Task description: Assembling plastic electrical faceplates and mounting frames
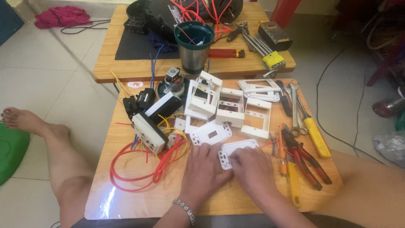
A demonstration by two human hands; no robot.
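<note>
Both hands press on a white switch plate lying on the wooden table: the left hand grips its left end, the right hand covers its right side, beside red-handled pliers.

A home repair spot: low wooden table on tiled floor, pliers and red wires beside the hands.

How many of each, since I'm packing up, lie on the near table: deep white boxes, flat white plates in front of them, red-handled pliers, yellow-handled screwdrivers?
Deep white boxes: 3
Flat white plates: 2
Red-handled pliers: 1
Yellow-handled screwdrivers: 2
Total: 8
</note>
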